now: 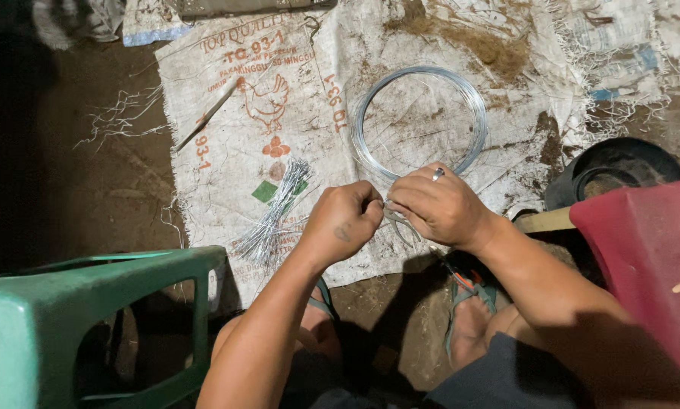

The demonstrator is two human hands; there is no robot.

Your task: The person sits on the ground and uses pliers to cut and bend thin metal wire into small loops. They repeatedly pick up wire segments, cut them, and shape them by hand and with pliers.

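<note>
head view: both hands closed on a short wire length above a woven sack.

green plastic stool (90, 318) stands at left; cut wire bundle (274, 212) lies fanned on the sack (226, 98), within reach of the left hand (344, 223), which is clenched on one end of the wire piece (402, 226). right hand (438, 208) pinches the other end, just below the wire coil (419, 125). red tub (647, 257) sits at right.

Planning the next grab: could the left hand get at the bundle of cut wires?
Probably yes: the cut wires lie bare on the sack just beside the left hand, nothing between.
</note>
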